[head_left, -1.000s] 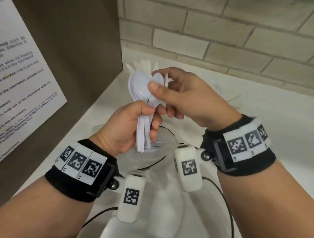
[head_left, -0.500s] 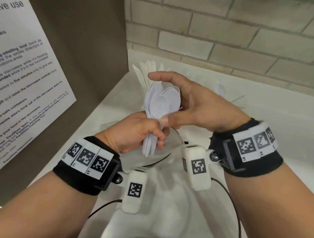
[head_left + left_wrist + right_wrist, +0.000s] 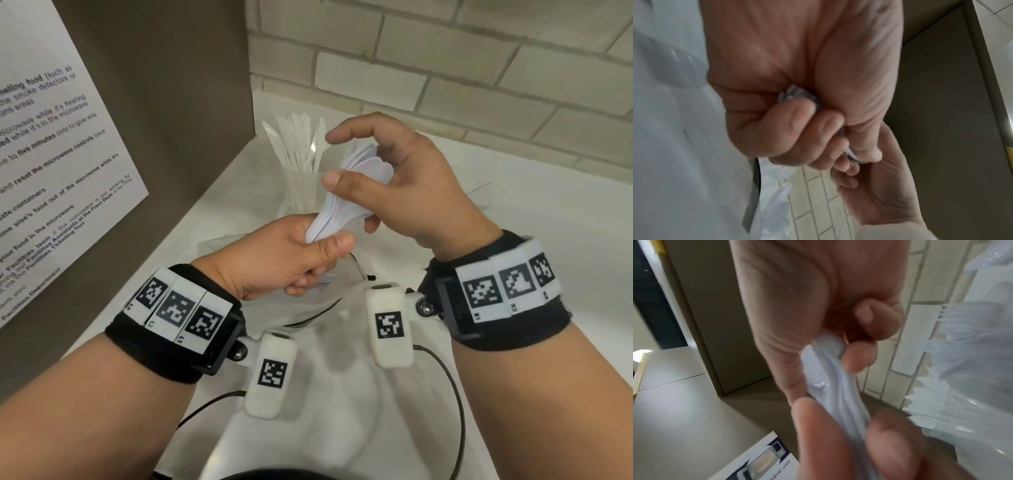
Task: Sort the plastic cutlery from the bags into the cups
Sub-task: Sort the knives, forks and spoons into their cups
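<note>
A bundle of white plastic spoons is held above the counter. My left hand grips the handles in a fist, and their ends stick out of the fist in the left wrist view. My right hand holds the spoon bowls, thumb across the front and lower fingers curled under, with the index finger lifted clear. The right wrist view shows the spoons between those fingers. Behind the hands a clear cup holds upright white knives.
A clear plastic bag lies on the white counter under my wrists. A brown panel with a printed microwave notice closes the left side, and a brick wall is at the back. White forks stand at the right.
The spoon bundle has tilted to the right and dropped a little. My right thumb slid across the bowls and the index finger lifted off. My left hand kept its grip on the handles.
</note>
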`<state>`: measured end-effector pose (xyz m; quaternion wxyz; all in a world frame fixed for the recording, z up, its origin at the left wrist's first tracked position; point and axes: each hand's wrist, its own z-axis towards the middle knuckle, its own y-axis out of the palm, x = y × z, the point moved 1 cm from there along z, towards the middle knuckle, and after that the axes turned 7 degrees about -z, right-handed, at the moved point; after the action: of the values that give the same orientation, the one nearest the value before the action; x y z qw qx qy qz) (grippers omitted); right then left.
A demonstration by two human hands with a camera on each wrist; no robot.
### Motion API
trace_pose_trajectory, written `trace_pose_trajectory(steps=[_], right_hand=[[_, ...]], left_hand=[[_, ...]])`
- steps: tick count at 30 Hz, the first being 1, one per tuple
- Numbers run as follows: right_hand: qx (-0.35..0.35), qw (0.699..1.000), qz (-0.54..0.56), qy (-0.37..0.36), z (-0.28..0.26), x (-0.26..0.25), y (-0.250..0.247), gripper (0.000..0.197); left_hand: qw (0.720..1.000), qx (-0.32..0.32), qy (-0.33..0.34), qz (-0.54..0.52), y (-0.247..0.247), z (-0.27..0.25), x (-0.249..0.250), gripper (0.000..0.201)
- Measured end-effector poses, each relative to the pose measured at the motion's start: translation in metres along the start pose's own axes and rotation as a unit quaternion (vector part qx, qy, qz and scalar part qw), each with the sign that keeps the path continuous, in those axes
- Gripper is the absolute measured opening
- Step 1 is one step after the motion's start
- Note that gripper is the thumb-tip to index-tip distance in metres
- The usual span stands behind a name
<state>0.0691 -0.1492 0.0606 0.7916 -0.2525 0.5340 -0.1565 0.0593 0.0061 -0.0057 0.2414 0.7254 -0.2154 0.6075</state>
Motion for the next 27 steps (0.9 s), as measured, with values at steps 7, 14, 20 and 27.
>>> trace_pose_trajectory(steps=[7,14,20,27], right_hand=[[0.067,0.993,-0.086,0.055,0.002,0.013,-0.008,0.02],[0.214,0.933,-0.274,0.092,0.011,0.023,-0.097,0.021],[0.238,0.845,-0.459,0.137,0.028,0.05,-0.125,0.029],[0.132,0.824,-0.513,0.201,0.028,0.117,-0.094,0.032]], left_hand=[[0.998,0.033,0.03,0.044,0.007,0.005,-0.002,0.082],[0.95,0.198,0.052,0.235,-0.007,0.001,0.008,0.043],[0.916,0.237,0.038,0.323,-0.016,-0.008,0.005,0.019],[0.87,0.213,-0.021,0.444,-0.028,-0.012,-0.003,0.011]])
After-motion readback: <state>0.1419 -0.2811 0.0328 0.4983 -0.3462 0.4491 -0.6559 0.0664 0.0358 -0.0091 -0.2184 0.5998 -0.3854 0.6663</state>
